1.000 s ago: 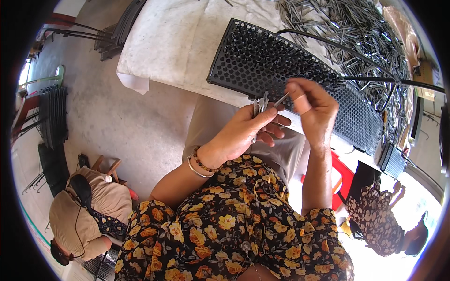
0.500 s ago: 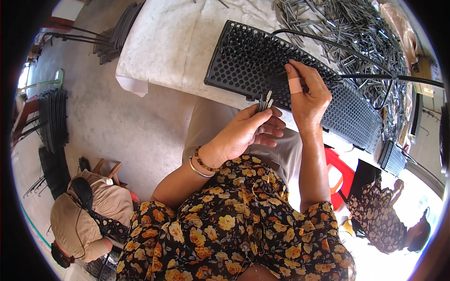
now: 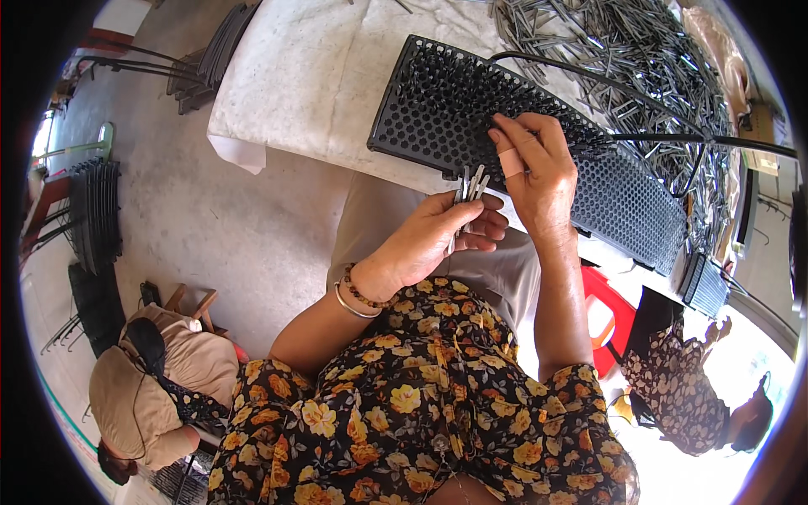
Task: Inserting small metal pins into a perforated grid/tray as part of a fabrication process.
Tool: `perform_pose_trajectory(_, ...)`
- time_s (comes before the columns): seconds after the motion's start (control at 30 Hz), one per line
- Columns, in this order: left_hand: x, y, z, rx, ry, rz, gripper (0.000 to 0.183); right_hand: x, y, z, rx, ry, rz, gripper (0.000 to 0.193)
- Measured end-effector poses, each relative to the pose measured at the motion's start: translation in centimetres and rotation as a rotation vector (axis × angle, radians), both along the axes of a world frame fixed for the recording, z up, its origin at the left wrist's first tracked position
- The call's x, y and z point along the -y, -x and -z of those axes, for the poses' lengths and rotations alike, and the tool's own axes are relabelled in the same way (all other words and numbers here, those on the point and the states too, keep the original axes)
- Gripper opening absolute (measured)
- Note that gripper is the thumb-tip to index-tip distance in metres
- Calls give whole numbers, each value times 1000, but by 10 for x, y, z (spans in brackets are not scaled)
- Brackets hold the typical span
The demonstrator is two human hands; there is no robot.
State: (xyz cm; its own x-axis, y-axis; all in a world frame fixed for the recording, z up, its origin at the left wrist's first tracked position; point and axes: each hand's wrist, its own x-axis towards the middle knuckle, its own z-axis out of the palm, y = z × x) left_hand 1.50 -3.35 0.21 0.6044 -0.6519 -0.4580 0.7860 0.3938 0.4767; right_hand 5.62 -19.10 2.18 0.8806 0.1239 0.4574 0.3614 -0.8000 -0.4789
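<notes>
My left hand (image 3: 425, 240) grips a small bundle of thin metal strips (image 3: 472, 185), their ends poking up past the thumb. Just beyond them lies a long black rack (image 3: 412, 128) full of round holes. Many dark pieces stand upright in its far rows, while the near rows at the left show bare holes. Over the middle of the rack, my right hand (image 3: 549, 181) has thumb and forefinger brought together at the holes. A pale bandage wraps one of its fingers. Whatever is between the fingertips is too small and dark to name.
A large heap of loose strips (image 3: 648, 93) covers the far right of the cloth-covered table (image 3: 295, 84). Black bent rods (image 3: 623, 136) cross above the rack. Other people sit at lower left and lower right, beside a red stool (image 3: 608, 316). Stacked black racks (image 3: 93, 210) stand at the left.
My right hand has moved slightly left and nearer along the rack. In my left hand the strips have shifted, with more of their ends fanned out.
</notes>
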Motion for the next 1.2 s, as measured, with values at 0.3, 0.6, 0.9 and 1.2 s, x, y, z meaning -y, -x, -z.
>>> perform_pose_trajectory(0.3,0,1,-1,73,53,-13,30,1,23,-18,-575,-563,-41,15)
perform_pose_trajectory(0.6,10,0,3,59,34,18,29,20,9,-17,-328,-652,286,11)
perform_pose_trajectory(0.9,8,4,6,12,0,47,33,26,-5,-10,-24,-249,-28,11)
perform_pose_trajectory(1.2,8,-2,10,-45,136,26,33,18,3,-4,-203,-584,112,11)
